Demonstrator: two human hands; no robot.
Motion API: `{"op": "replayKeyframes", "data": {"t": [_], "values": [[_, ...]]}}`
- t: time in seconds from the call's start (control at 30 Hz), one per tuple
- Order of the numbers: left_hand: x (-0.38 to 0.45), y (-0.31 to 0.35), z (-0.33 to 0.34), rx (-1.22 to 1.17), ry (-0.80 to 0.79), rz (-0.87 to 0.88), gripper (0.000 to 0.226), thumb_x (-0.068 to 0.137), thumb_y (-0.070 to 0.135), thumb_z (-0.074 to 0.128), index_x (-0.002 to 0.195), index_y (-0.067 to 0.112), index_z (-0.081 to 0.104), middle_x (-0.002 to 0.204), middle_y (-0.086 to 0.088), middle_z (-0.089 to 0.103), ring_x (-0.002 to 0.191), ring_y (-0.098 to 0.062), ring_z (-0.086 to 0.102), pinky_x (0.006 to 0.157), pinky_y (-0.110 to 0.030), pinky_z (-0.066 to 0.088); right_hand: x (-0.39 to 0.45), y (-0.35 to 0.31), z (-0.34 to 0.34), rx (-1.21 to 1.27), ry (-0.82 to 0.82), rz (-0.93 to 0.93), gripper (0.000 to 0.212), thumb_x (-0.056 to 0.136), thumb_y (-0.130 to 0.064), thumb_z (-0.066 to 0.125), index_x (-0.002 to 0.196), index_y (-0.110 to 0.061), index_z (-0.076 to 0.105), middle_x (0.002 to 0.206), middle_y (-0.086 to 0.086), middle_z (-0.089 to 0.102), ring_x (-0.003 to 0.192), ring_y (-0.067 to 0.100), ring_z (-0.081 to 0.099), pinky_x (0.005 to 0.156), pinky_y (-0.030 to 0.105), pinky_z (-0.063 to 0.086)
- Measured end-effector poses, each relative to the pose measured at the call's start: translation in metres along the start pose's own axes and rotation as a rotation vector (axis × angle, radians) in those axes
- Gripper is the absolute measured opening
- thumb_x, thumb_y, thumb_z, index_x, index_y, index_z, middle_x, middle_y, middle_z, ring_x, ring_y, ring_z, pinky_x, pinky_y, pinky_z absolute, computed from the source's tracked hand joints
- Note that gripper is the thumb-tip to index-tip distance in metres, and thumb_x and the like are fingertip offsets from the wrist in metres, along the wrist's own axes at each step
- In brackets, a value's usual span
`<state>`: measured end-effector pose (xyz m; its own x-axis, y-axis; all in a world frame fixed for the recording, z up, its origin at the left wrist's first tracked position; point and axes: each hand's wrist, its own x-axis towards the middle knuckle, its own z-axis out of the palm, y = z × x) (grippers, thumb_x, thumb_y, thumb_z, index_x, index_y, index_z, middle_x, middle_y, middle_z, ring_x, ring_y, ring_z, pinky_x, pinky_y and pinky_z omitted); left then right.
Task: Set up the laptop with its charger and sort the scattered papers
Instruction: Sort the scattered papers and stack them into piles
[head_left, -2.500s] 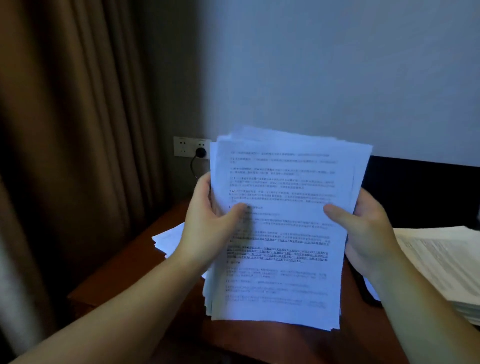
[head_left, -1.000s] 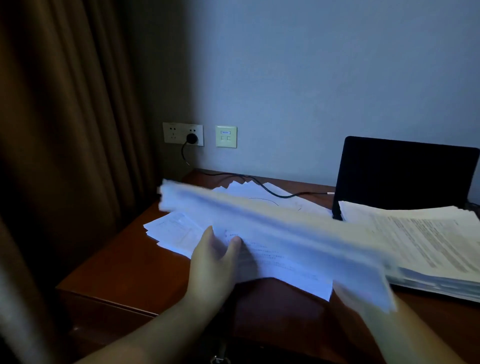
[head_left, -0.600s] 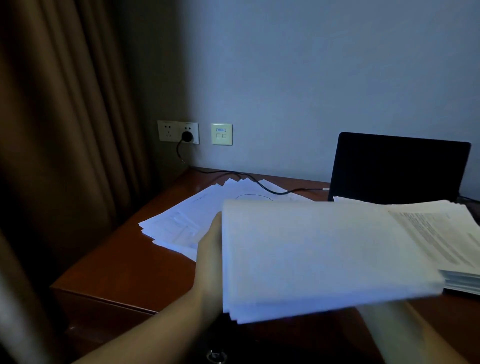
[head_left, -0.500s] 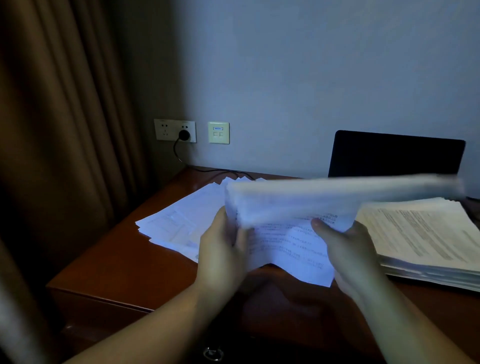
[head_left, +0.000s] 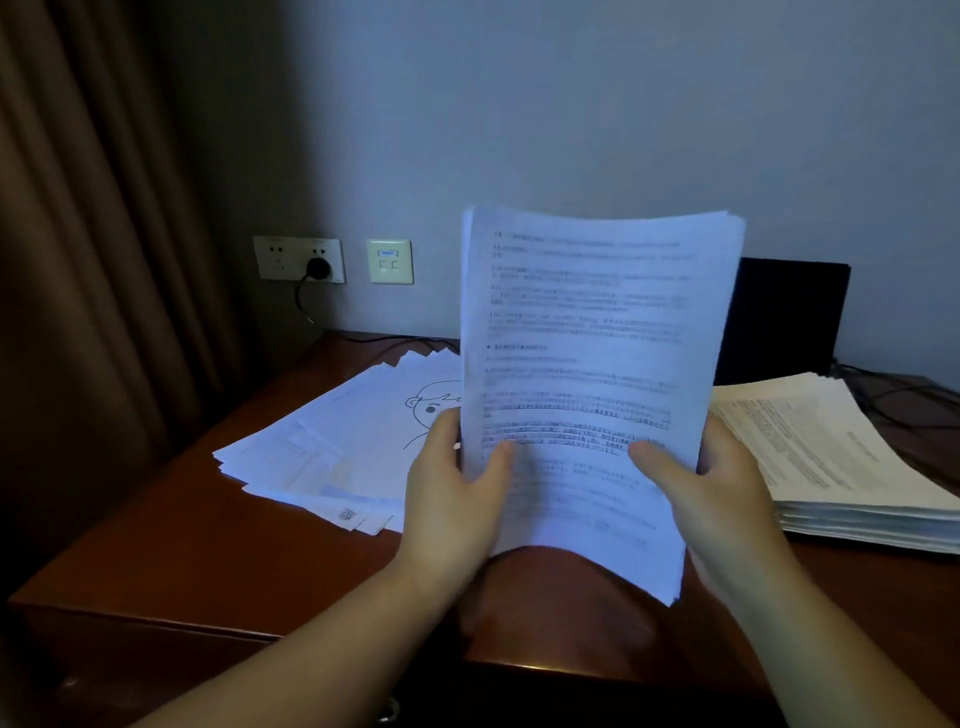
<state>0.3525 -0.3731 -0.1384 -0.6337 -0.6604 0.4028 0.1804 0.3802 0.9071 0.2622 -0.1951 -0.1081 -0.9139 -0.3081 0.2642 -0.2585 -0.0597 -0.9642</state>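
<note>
Paper, a thick sheaf (head_left: 587, 374) of printed pages, stood upright above the desk (head_left: 208, 561), probably so its edges could be squared before joining the neat stack (head_left: 841, 457) at right. The left hand (head_left: 457, 499) and right hand (head_left: 711, 493) gripped its two sides, thumbs across the front page, remaining fingers hidden behind, forearms reaching in from below. Loose sheets (head_left: 332, 436) lay fanned at left; the laptop (head_left: 784, 322) stood behind, its cable (head_left: 306, 301) plugged into the wall socket (head_left: 298, 259).
</note>
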Motion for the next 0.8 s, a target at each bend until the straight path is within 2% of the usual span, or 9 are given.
{"op": "replayKeyframes", "data": {"t": [0.1, 0.2, 0.3, 0.4, 0.53, 0.6, 0.7, 0.8], "values": [[0.008, -0.002, 0.002, -0.006, 0.028, -0.004, 0.013, 0.097, 0.024, 0.067, 0.101, 0.032, 0.058, 0.097, 0.019, 0.070, 0.089, -0.001, 0.068, 0.077, -0.024, 0.056, -0.001, -0.004, -0.011, 0.057, 0.036, 0.003, 0.028, 0.096, 0.000, 0.063, 0.101, -0.025, 0.075, 0.101, -0.003, 0.078, 0.095, 0.021, 0.075, 0.085, 0.044, 0.057], [0.006, 0.006, 0.006, -0.003, 0.006, 0.002, 0.011, 0.101, 0.020, 0.061, 0.095, 0.026, 0.054, 0.090, 0.014, 0.066, 0.082, 0.000, 0.064, 0.066, -0.012, 0.048, -0.004, -0.008, -0.006, 0.058, 0.025, 0.028, 0.027, 0.096, -0.001, 0.062, 0.098, -0.026, 0.074, 0.098, -0.005, 0.079, 0.090, 0.017, 0.075, 0.082, 0.042, 0.057], [0.003, 0.017, 0.006, -0.038, 0.020, 0.020, 0.014, 0.102, 0.017, 0.060, 0.097, 0.027, 0.053, 0.087, 0.023, 0.065, 0.082, 0.008, 0.063, 0.065, -0.010, 0.048, -0.007, -0.013, -0.003, 0.066, 0.082, -0.026, 0.026, 0.096, -0.003, 0.064, 0.096, -0.027, 0.073, 0.096, -0.009, 0.078, 0.087, 0.014, 0.075, 0.080, 0.040, 0.057], [-0.002, 0.018, 0.002, -0.044, 0.058, 0.062, 0.023, 0.099, 0.011, 0.063, 0.109, 0.027, 0.051, 0.092, 0.028, 0.063, 0.088, 0.020, 0.059, 0.069, -0.001, 0.043, -0.009, -0.013, -0.004, 0.065, 0.078, -0.050, 0.026, 0.094, -0.002, 0.066, 0.097, -0.027, 0.072, 0.097, -0.009, 0.078, 0.090, 0.015, 0.075, 0.081, 0.039, 0.056], [-0.027, -0.008, -0.001, 0.025, -0.049, -0.019, 0.035, 0.096, 0.009, 0.067, 0.110, 0.039, 0.052, 0.101, 0.042, 0.064, 0.097, 0.023, 0.058, 0.077, -0.001, 0.042, -0.018, 0.007, -0.004, 0.069, 0.035, 0.046, 0.026, 0.094, 0.001, 0.064, 0.095, -0.023, 0.074, 0.097, -0.006, 0.079, 0.093, 0.018, 0.075, 0.083, 0.042, 0.057], [-0.032, -0.017, 0.000, 0.048, -0.056, -0.046, 0.041, 0.096, 0.009, 0.068, 0.110, 0.044, 0.053, 0.103, 0.038, 0.066, 0.101, 0.024, 0.057, 0.081, 0.000, 0.041, -0.019, 0.014, -0.006, -0.005, 0.026, 0.071, 0.025, 0.096, -0.005, 0.064, 0.090, -0.026, 0.075, 0.095, -0.011, 0.078, 0.091, 0.012, 0.074, 0.085, 0.042, 0.056], [-0.026, -0.013, 0.002, 0.108, -0.061, -0.081, 0.040, 0.096, 0.008, 0.067, 0.103, 0.044, 0.051, 0.102, 0.034, 0.062, 0.090, 0.027, 0.055, 0.074, 0.003, 0.040, -0.013, 0.008, -0.019, -0.214, -0.086, 0.046, 0.026, 0.099, -0.016, 0.060, 0.093, -0.038, 0.072, 0.095, -0.027, 0.074, 0.093, -0.003, 0.069, 0.082, 0.030, 0.052], [-0.014, -0.001, 0.006, 0.199, -0.113, -0.059, 0.031, 0.098, 0.011, 0.064, 0.098, 0.038, 0.049, 0.091, 0.026, 0.061, 0.082, 0.012, 0.060, 0.064, -0.005, 0.044, -0.006, -0.006, -0.036, -0.415, -0.229, 0.037, 0.027, 0.102, -0.025, 0.053, 0.092, -0.045, 0.069, 0.097, -0.027, 0.071, 0.094, -0.004, 0.064, 0.080, 0.025, 0.049]]}}
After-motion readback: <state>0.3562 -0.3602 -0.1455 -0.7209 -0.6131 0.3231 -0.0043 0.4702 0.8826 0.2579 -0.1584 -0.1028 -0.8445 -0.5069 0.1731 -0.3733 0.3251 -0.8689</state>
